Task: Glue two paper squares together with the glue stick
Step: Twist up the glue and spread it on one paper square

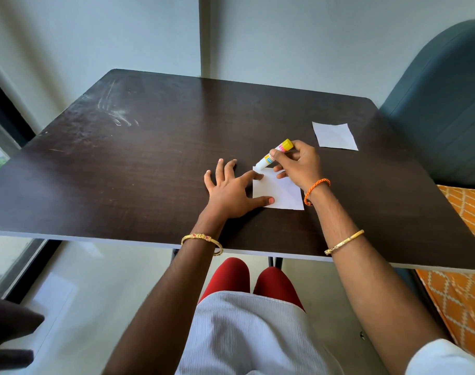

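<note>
The right hand point(298, 163) has a tight grip on the glue stick point(274, 155), its tip touching the far corner of a paper square point(282, 193) on the dark worktop point(149, 171). The left hand point(231, 193) lies flat, fingers spread (holding nothing), pinning that paper. Another paper square point(335, 136) lies well apart.

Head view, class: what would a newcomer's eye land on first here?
The yellow-capped glue stick, held in the right hand, with its tip on the far corner of a white paper square mid-table. The left hand pins that square's left edge with spread fingers. A second paper square lies apart, far right on the dark table.
</note>
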